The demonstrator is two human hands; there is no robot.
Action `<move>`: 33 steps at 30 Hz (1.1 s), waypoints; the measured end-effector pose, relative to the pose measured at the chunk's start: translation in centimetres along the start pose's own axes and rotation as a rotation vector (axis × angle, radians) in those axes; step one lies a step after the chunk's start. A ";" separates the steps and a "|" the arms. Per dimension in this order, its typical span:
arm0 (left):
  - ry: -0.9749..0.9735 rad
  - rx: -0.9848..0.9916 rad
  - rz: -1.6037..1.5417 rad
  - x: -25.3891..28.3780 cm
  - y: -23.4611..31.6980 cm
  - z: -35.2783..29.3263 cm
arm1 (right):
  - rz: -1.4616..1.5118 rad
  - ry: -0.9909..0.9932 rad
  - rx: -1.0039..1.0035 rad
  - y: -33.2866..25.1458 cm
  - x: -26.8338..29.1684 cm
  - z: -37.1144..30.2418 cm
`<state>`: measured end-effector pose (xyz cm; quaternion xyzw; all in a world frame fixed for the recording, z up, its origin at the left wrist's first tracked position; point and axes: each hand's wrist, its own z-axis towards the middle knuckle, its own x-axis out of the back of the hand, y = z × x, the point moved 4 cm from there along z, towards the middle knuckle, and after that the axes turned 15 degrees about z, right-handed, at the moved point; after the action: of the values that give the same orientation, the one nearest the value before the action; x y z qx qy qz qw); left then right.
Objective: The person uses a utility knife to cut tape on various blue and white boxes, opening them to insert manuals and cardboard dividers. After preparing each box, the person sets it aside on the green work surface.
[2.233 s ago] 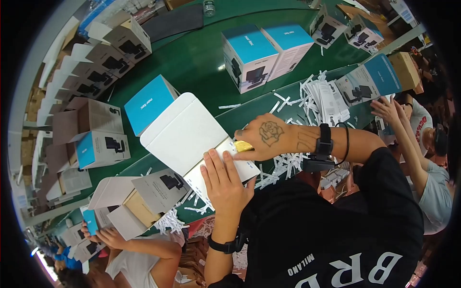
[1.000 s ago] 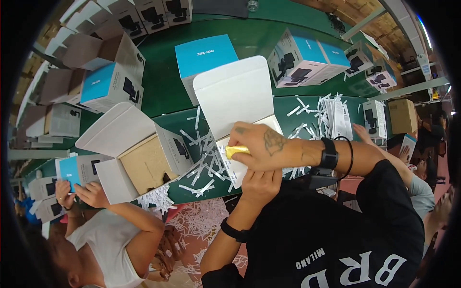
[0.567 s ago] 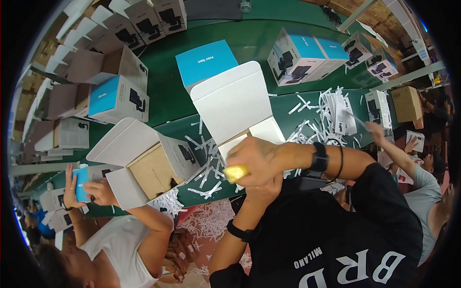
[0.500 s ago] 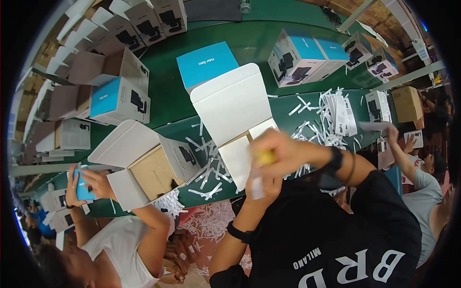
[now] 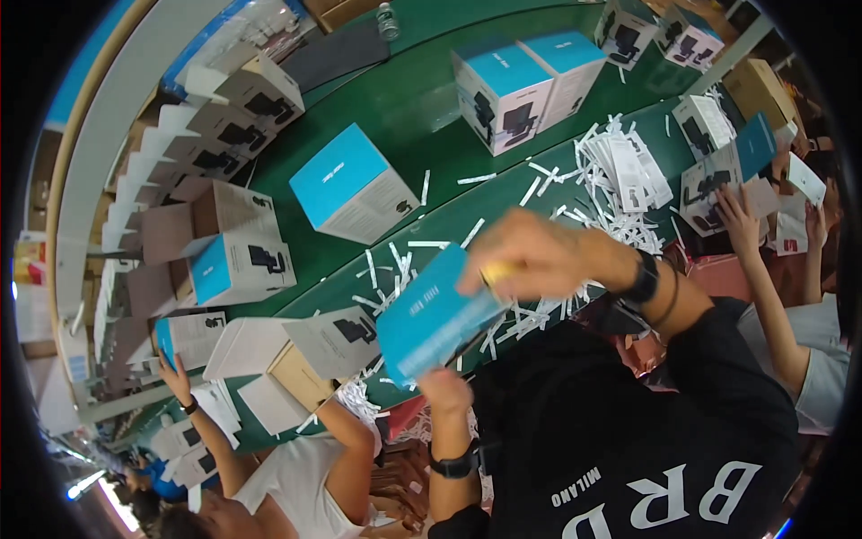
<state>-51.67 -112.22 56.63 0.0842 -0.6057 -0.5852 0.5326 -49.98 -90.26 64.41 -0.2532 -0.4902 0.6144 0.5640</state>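
Observation:
In front of me a box with a blue lid (image 5: 417, 314) lies closed and turned at a slant on the green bench. My right hand (image 5: 534, 256) is over its right side, closed around a small yellow tape roll (image 5: 499, 271), blurred by motion. A shiny clear strip shows along the near part of the lid. At the box's near edge my left hand (image 5: 445, 391) is closed like a fist, touching or almost touching it; what its fingers hold is hidden.
Shredded paper and a stack of leaflets (image 5: 636, 171) lie to the right. Behind stand a blue-topped box (image 5: 352, 184) and a joined pair of boxes (image 5: 530, 85). Open boxes (image 5: 310, 368) sit at left. Co-workers' hands (image 5: 177, 377) work on both sides.
The white flap that stood up is down, and the box shows its blue lid. My right hand moved slightly up and right, my left hand down and left; they are farther apart.

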 end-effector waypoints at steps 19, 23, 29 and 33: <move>-0.020 0.230 -0.720 -4.2 2.1 0.9 | 0.394 0.584 -0.895 -4.2 -5.1 -7.3; 0.027 0.180 -0.758 -4.0 2.4 0.7 | 0.717 0.824 -0.758 -1.7 -8.4 -7.5; 0.012 0.088 -0.709 -3.3 0.7 0.2 | 0.278 0.910 -0.653 -1.6 -11.0 -6.0; 0.022 0.074 -0.615 -3.2 -0.4 -0.4 | 0.317 0.877 -0.596 -0.4 -11.1 -6.0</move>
<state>-50.25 -110.28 54.47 0.2891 -0.5670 -0.6955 0.3335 -41.98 -98.84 59.72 -0.7046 -0.3180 0.3634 0.5200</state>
